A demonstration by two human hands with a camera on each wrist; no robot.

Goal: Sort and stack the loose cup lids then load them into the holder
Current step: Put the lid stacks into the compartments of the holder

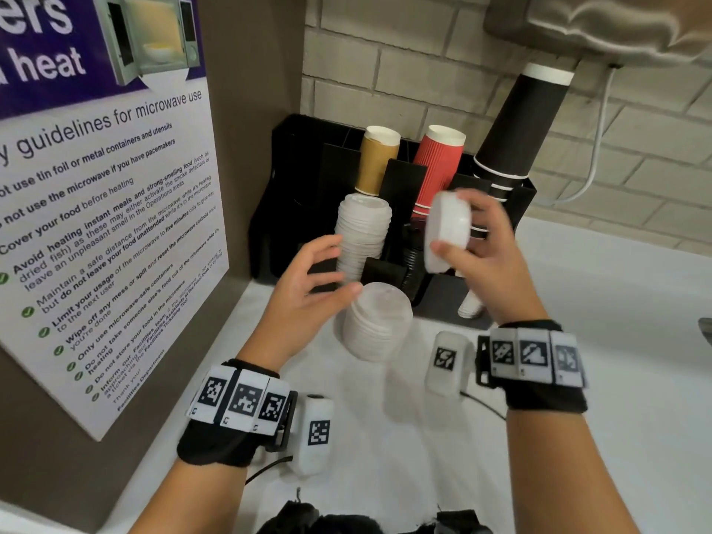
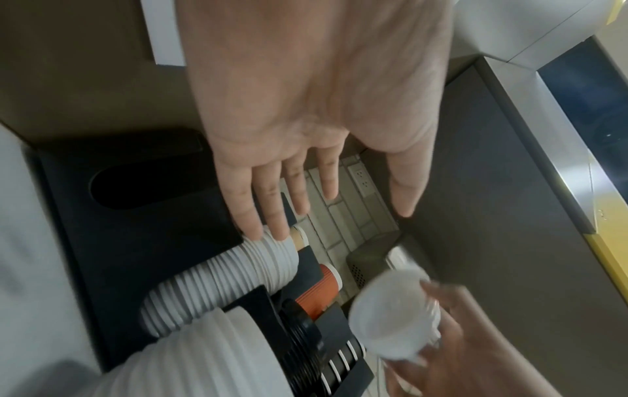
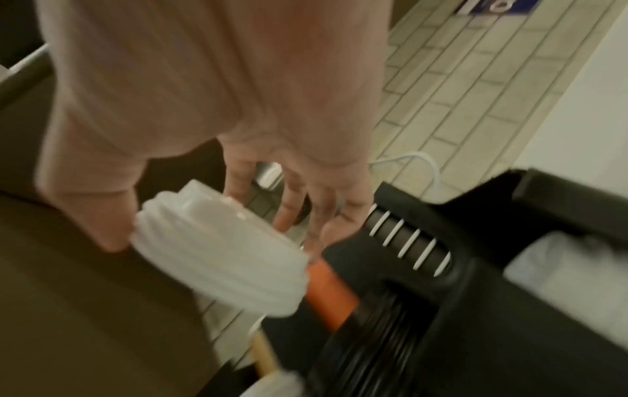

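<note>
The black plastic cup-and-lid holder [image 1: 516, 202] stands at the back of the white bench [image 1: 616, 341], against the brick wall. It already has a tall stack of white plastic lids [image 1: 362, 233] in its front left slot, so part of the job looks done. A row of black lids [image 1: 414, 264] sits in the slot just right of that stack. Behind them stand a tan paper cup stack [image 1: 377, 163], a red ribbed cup stack [image 1: 439, 167] and a tall black cup stack [image 1: 516, 133].

More is left to do. A second stack of cloudy white lids [image 1: 379, 321] is just in front of the holder, not in a slot yet. The left hand [image 1: 308, 279] is open with fingers spread, and its thumb tip seems to touch the top of this stack. The right hand [image 1: 481, 256] holds a small bunch of white lids [image 1: 449, 233] between thumb and fingers, tipped on edge, up in front of the holder's middle. I think these lids go onto a stack next, and then the stack goes into the holder.

Left of the holder, a poster [image 1: 96, 210] on the side wall shows a microwave. It says "guidelines for microwave use", "Cover your food before heating", and "Wipe off any mess or spill". The lids and cups show no writing I can read.
</note>
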